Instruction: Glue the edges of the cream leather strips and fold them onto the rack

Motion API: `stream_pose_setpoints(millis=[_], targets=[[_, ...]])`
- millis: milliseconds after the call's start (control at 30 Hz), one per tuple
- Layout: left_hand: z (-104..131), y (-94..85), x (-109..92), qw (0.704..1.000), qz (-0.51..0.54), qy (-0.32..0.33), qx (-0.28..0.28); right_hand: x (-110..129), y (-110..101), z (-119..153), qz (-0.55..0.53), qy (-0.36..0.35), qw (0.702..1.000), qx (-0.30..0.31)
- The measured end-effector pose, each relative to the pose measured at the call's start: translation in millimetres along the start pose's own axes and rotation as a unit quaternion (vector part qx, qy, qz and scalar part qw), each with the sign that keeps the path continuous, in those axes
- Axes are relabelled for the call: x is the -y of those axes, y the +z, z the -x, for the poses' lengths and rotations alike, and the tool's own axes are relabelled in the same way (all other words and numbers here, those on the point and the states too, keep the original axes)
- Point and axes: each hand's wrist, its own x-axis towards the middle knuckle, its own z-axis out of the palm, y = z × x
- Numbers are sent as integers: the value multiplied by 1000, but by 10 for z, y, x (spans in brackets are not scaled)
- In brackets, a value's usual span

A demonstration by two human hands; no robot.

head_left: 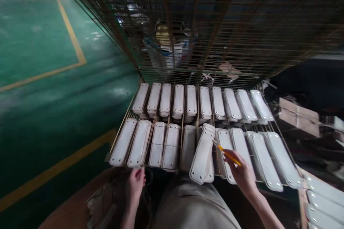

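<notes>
My right hand (242, 171) is closed around a thin yellow-handled tool (228, 154). Its pale tip is at the upper right edge of a tilted white panel (202, 157), a rounded strip with small holes or rivets at its corners. That panel lies skewed on top of a small stack, in the front row of a wire rack (180, 146). My left hand (136, 179) is below the rack's front edge, close to the lower end of another white panel (139, 143). Its fingers are curled together, and whatever they may hold is too small to make out.
A back row of stacked white panels (178, 98) lines the rack. Behind it rises a tall wire mesh (215, 25). Brown cardboard (298, 116) lies at right, with more white panels (326, 200) at lower right. Green floor (34, 43) with yellow lines spreads left.
</notes>
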Motion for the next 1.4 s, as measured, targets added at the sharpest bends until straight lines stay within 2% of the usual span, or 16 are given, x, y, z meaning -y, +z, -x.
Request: stream_pose_setpoints(millis=[33,100,133,200,300,433,533,667,800,867,933,1033,1100,1233,1300,1400], targets=[[136,179,-56,997,-9,9,76,-13,-9,-69,17,-9,1000,-2],[431,558,-205,969,-38,31,244,-33,-15,-204,46,-31,998,-4],[568,734,-282,953,-53,36,297,-39,-11,-266,58,-43,997,-3],[781,1018,-402,936,-75,39,343,-41,9,-370,82,-61,995,10],[927,1237,-458,930,-79,7,360,-26,71,-428,138,-80,986,52],[954,1292,-415,927,-39,-57,369,39,196,-229,194,-95,971,99],[957,1303,-400,926,-16,-82,369,157,250,77,165,-79,973,144],[968,1321,-417,924,-6,-106,366,363,185,404,9,-6,976,219],[990,1312,-455,923,5,-103,369,393,103,337,-125,75,951,274],[998,1301,-475,923,11,-95,374,298,100,153,-138,84,954,254],[1005,1291,-491,923,14,-83,376,172,107,-83,-112,60,974,188],[1017,1286,-502,926,13,-65,372,38,113,-401,-13,-14,997,75],[1030,1286,-504,928,13,-59,368,25,125,-509,69,-50,996,41],[1052,1294,-501,927,28,-67,367,136,218,-353,163,-78,979,99],[1051,1300,-494,925,39,-70,370,226,262,-133,131,-76,976,153],[1039,1308,-477,923,38,-76,374,366,241,196,18,-24,976,215]])
